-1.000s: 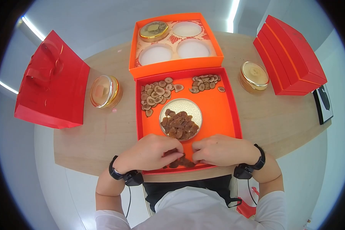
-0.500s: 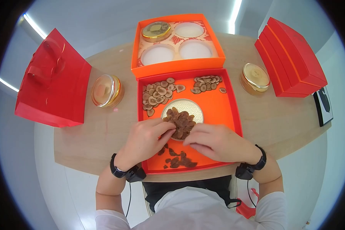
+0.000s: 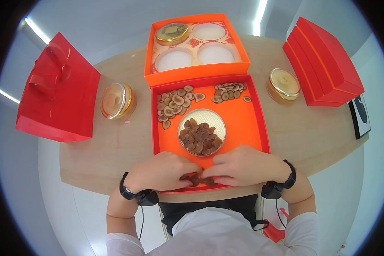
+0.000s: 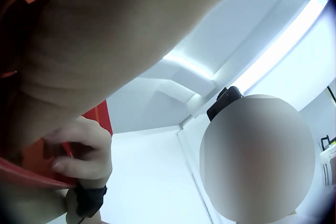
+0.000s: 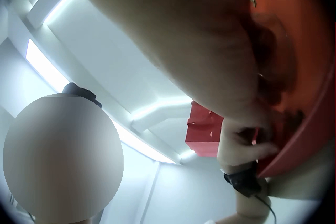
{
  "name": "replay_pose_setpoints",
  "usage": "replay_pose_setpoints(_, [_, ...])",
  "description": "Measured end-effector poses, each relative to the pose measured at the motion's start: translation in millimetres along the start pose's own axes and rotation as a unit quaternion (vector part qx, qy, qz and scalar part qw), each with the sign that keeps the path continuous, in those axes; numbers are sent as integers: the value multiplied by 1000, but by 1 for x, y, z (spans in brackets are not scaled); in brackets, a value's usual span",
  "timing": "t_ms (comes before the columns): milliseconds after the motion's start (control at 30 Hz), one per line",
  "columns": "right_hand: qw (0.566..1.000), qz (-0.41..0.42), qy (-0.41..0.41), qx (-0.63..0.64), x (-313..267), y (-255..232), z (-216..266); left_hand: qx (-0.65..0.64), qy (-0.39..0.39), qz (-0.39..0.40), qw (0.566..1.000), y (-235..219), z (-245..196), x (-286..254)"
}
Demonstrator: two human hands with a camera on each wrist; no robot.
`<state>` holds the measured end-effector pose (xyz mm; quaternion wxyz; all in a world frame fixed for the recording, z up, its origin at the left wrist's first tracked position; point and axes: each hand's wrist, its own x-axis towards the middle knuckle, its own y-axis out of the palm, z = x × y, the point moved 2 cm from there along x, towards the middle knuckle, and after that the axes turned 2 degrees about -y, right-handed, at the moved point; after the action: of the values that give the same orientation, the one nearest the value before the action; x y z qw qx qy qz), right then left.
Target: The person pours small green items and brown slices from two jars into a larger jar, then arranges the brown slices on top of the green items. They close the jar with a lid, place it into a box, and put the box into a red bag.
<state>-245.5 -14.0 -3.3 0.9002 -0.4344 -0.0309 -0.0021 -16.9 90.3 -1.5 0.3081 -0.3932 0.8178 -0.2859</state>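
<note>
In the head view, both hands are at the front of a shallow red-rimmed orange tray (image 3: pixel 243 128), over loose dark-brown dried pieces (image 3: pixel 207 181). My left hand (image 3: pixel 166 170) curls its fingers and thumb around some of them. From the other side my right hand (image 3: pixel 243 165) reaches in, its bent fingers right at the same pieces; the fingertip contact is partly hidden. Just beyond the hands, a heap of brown dried pieces (image 3: pixel 199 138) lies on a round gold-patterned dish (image 3: pixel 211 117). Each wrist view shows mostly the near hand's underside.
Round dried slices (image 3: pixel 173 104) lie at the tray's back left, a smaller group (image 3: pixel 229 91) at back right. Behind stands an orange box (image 3: pixel 196 76) with round wells and a gold-lidded jar (image 3: pixel 172 34). Jars (image 3: pixel 117 101) (image 3: pixel 282 85), a red bag (image 3: pixel 57 98) and red boxes (image 3: pixel 324 64) flank it.
Both hands moved from the front loose pieces to the heap on the dish at the middle frame, then back toward the tray's front wall. The heap now lies uncovered by the hands.
</note>
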Motion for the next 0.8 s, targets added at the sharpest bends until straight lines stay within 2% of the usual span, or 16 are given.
replay_pose_setpoints(33, [999, 43, 2, -3, 0, 3, 0, -2, -2, 15, 1000, 2, 1, 2])
replay_pose_setpoints(133, [997, 76, -4, -8, 2, 1, 5, -11, -3, 37, 999, 8, 4, 4])
replay_pose_setpoints(533, [995, 98, 30, 21, -1, 3, 2, -11, -10, 15, 1000, 8, 4, 5])
replay_pose_setpoints(633, [996, 87, 30, 18, 0, 4, -1, -36, -17, 12, 999, 5, 4, 4])
replay_pose_setpoints(733, [999, 32, 21, 35, 0, 3, -1, -60, -16, -4, 998, 2, 3, 2])
replay_pose_setpoints(800, [997, -40, 23, 63, 2, -2, 0, -70, -12, -14, 997, -2, 2, 2])
